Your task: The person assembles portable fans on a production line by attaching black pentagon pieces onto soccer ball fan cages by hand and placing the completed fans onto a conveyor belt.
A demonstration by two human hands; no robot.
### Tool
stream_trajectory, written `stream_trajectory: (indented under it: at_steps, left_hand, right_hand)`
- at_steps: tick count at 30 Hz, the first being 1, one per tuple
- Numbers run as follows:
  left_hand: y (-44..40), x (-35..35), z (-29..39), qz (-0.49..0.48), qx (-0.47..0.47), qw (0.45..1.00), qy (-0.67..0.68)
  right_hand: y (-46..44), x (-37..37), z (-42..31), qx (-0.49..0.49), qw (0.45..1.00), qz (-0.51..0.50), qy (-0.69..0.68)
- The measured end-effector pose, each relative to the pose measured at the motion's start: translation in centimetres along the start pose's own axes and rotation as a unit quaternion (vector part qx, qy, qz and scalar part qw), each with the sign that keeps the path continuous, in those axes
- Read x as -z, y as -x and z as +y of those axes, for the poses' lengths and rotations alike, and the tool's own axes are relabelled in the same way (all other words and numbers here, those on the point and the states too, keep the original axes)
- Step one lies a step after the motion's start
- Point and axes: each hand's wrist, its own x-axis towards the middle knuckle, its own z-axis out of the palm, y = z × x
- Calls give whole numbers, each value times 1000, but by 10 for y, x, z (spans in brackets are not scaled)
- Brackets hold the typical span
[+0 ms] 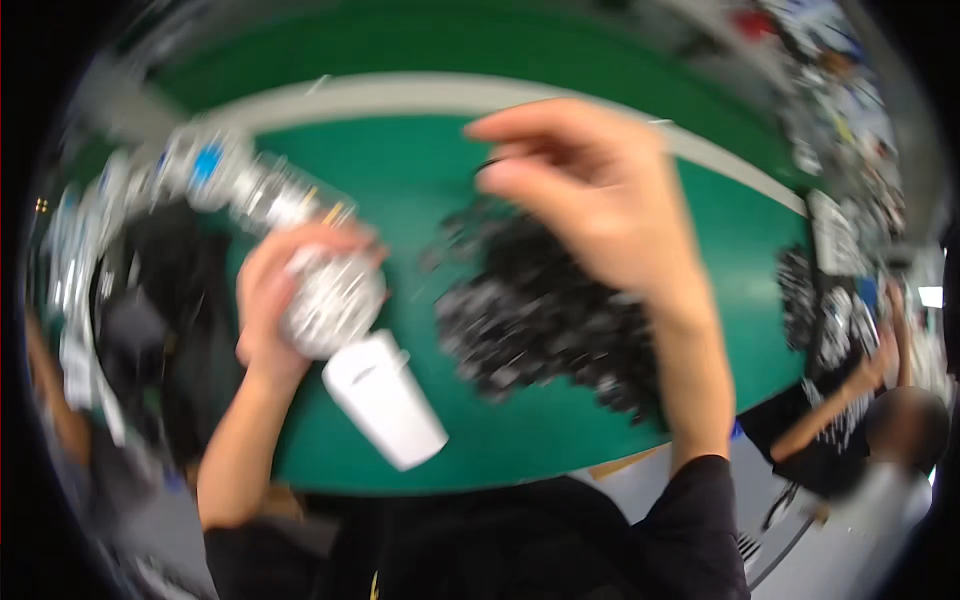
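My left hand (270, 285) is closed around a round, clear-and-whitish object (340, 303); blur hides whether it is a plastic container or a bundle of small parts. Just below it on the green table lies a white tapered piece (385, 402), like a box or scoop, with a dark mark. Raised over the table, my right hand (590, 180) has its thumb and fingers curled together. At the thumb tip a small black piece (489, 164) shows, smeared by motion. Beneath this hand spreads a heap of small black parts (540, 325), partly hidden by my forearm.
Clear bags (205, 165) and a black bag-like mass (160, 300) stand at the left. The green table (360, 165) has a pale far edge (420, 95). At the right, another person's arms (840, 400) reach near more black parts (797, 290).
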Motion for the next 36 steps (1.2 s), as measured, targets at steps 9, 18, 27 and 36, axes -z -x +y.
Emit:
stream_trajectory:
  at_steps: [9,18,27,36]
  left_hand:
    - [1,-7,-4,54,109,923,366]
    - [11,-19,3,72,310,829,460]
    - [12,-22,5,110,348,830,423]
    - [10,-16,4,80,366,846,379]
  right_hand:
    - [6,-42,8,133,979,-135,78]
    - [10,-59,7,159,972,-170,-32]
    - [8,-62,11,164,974,-147,44]
    - [6,-64,18,247,954,-138,99]
